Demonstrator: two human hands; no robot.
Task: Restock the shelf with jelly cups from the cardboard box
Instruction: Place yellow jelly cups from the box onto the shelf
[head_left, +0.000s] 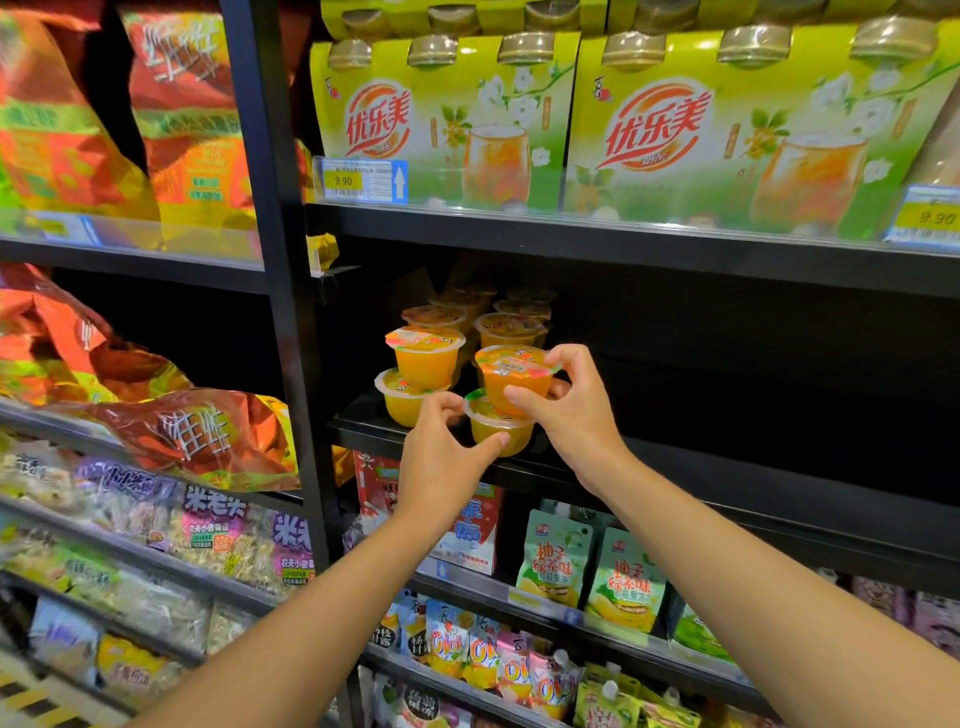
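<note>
Orange jelly cups stand in stacks at the left end of a black shelf (675, 467). My right hand (571, 410) grips an upper jelly cup (514, 376) by its rim and side, just on top of a lower jelly cup (498, 431). My left hand (441, 452) holds that lower cup, thumb at its front and fingers behind it. To the left stands another stack of two cups (423, 358), with several more cups (498, 317) behind. The cardboard box is not in view.
Green drink multipacks (447, 119) fill the shelf above. Red and orange snack bags (171, 426) lie in the bay to the left, past a black upright (291, 312). Green pouches (592, 566) and small drink pouches sit on the shelves below. The black shelf's right part is dark.
</note>
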